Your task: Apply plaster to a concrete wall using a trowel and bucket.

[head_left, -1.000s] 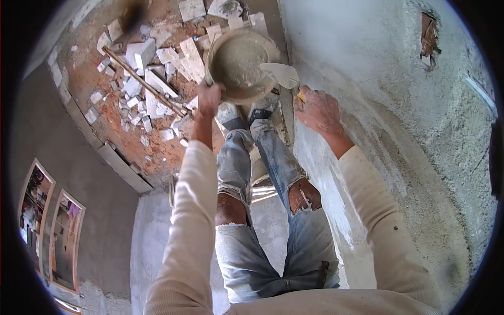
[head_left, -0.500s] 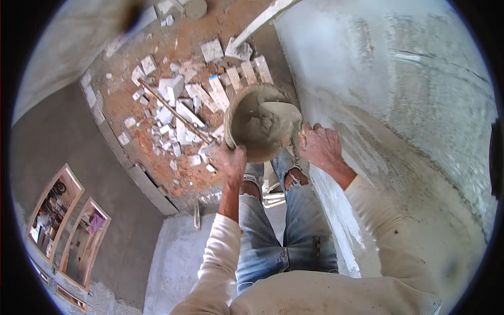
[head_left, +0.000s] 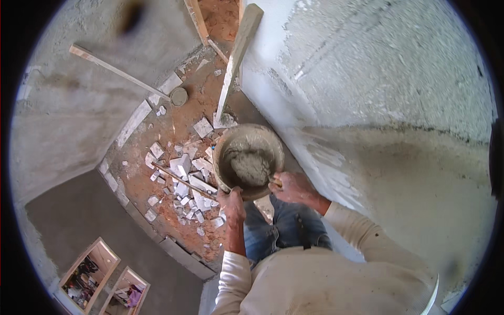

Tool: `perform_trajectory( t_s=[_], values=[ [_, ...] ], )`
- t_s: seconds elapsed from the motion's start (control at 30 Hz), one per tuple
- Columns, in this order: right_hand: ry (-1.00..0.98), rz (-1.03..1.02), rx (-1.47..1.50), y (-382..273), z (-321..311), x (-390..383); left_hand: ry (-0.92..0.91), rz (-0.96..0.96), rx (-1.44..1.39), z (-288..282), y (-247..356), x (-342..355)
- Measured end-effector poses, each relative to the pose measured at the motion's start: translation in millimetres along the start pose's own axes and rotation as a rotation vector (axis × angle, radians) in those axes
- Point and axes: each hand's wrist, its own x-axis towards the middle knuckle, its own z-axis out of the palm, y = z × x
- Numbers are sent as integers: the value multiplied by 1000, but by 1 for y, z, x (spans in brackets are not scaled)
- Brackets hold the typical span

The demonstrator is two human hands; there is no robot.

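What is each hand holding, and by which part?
The left hand holds the bucket by its near rim; the right hand holds the trowel by its handle.

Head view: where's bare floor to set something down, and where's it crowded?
Mostly bare: red dirt between the white rubble and the block edging at left; also dirt between the round grey object and the slanted post. Crowded: rubble left of the bucket, with a stick across it.
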Motion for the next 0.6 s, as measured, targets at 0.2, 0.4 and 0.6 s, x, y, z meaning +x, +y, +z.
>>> perform_trajectory(
  t_s=[0.2, 0.4, 0.6],
  values=[
    [61, 47, 82, -8, -36, -13, -71, 37, -104, 2, -5, 12],
    [232, 153, 130, -6, -68, 9, 64, -447, -281, -2, -22, 43],
    [339, -49, -147, -21, -89, 42, 174, -434, -220, -73, -78, 52]
  ],
)
